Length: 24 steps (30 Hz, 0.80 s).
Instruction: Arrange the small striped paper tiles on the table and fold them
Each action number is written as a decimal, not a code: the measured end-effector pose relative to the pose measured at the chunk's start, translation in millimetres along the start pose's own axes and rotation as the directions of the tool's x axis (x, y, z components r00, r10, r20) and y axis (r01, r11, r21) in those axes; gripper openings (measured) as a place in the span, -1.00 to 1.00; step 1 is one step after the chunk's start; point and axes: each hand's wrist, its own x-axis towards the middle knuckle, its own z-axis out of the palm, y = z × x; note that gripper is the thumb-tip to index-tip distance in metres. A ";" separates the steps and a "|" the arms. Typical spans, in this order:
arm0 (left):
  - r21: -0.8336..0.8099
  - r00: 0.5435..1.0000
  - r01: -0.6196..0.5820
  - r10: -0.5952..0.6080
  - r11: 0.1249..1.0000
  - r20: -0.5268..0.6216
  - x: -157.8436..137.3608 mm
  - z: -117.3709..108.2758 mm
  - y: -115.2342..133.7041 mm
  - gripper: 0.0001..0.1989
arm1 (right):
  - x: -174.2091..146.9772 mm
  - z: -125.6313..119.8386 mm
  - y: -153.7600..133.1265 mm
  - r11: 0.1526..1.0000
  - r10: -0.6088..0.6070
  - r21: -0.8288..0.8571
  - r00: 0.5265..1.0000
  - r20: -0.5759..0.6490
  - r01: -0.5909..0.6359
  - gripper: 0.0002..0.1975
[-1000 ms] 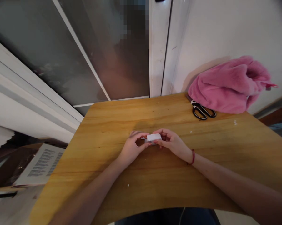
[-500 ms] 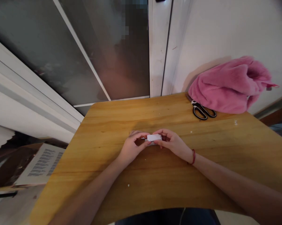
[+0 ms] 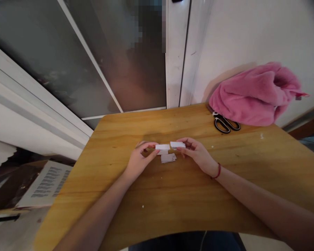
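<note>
Between the thumb and fingers of my left hand (image 3: 140, 158) is a small white paper strip (image 3: 162, 147), held just above the tabletop. My right hand (image 3: 197, 153), with a red cord bracelet (image 3: 219, 170) at the wrist, pinches a second white stack of paper (image 3: 177, 144). The two held pieces are apart by a narrow gap. Below them, a few loose paper pieces (image 3: 168, 158) lie on the wooden table (image 3: 172, 198). Part of another pale piece shows just under the left strip; whether it is held cannot be told.
Black-handled scissors (image 3: 225, 124) lie at the back right, partly under a pink plush cloth (image 3: 256, 96) that rests against the wall. Tiny white scraps dot the table. A glass sliding door (image 3: 115, 62) stands behind the table, and a cardboard box (image 3: 44, 183) is low at the left.
My hands have moved apart and slightly away from me, splitting the white paper pieces between them. The loose paper pieces on the table have come into view below.
</note>
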 end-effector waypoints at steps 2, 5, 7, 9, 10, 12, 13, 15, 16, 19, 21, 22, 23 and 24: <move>0.017 1.000 -0.001 0.001 1.000 -0.005 1.2 -2.3 -1.7 -0.83 | 1.7 -2.9 -0.4 1.000 -0.003 0.008 0.999 -0.052 0.004 -0.71; 0.103 0.997 -0.047 0.040 0.994 0.072 1.1 -1.3 -4.3 -0.83 | 3.0 -4.4 -0.9 1.000 -0.013 0.012 0.997 -0.078 0.014 -0.69; 0.191 0.987 -0.100 0.073 0.976 0.143 -0.2 1.5 -5.5 -0.81 | 2.5 -3.6 -1.1 1.000 -0.020 -0.009 0.998 -0.068 0.019 -0.70; 0.247 0.979 -0.133 0.088 0.960 0.185 -1.7 4.1 -5.6 -0.78 | 0.9 -1.9 -0.9 0.999 -0.026 -0.040 0.999 -0.039 0.024 -0.71; 0.255 0.978 -0.135 0.087 0.958 0.189 -2.3 4.9 -5.1 -0.76 | -0.1 -0.8 -0.4 0.998 -0.031 -0.058 0.999 -0.017 0.030 -0.71; 0.244 0.980 -0.126 0.083 0.962 0.179 -2.8 5.1 -3.3 -0.76 | -2.2 1.6 1.7 0.993 -0.049 -0.104 0.998 0.025 0.051 -0.70; 0.231 0.982 -0.119 0.081 0.966 0.169 -2.8 4.7 -2.2 -0.78 | -3.0 3.0 3.0 0.989 -0.065 -0.132 0.997 0.041 0.070 -0.70; 0.205 0.987 -0.102 0.073 0.974 0.142 -2.2 4.0 -0.1 -0.83 | -4.3 6.1 5.6 0.975 -0.103 -0.192 0.993 0.064 0.114 -0.71; 0.193 0.989 -0.091 0.066 0.977 0.130 -1.8 3.9 0.7 -0.85 | -4.9 7.8 6.4 0.966 -0.122 -0.222 0.990 0.075 0.136 -0.71; 0.172 0.993 -0.068 0.050 0.983 0.109 -1.0 5.1 1.4 -0.84 | -6.7 12.7 5.4 0.916 -0.167 -0.349 0.979 0.121 0.199 -0.74; 0.173 0.993 -0.068 0.050 0.983 0.107 -0.8 6.7 0.4 -0.82 | -8.3 14.8 2.8 0.859 -0.191 -0.453 0.971 0.147 0.238 -0.75; 0.177 0.993 -0.072 0.054 0.981 0.108 -0.9 7.5 -0.4 -0.81 | -9.0 15.3 1.6 0.833 -0.200 -0.494 0.968 0.152 0.250 -0.76; 0.185 0.992 -0.079 0.060 0.980 0.109 -1.0 8.2 -1.2 -0.80 | -9.5 15.4 0.7 0.815 -0.204 -0.520 0.967 0.154 0.255 -0.76; 0.195 0.992 -0.087 0.066 0.977 0.110 -1.1 8.7 -2.1 -0.80 | -9.8 15.1 0.4 0.807 -0.205 -0.533 0.967 0.150 0.254 -0.76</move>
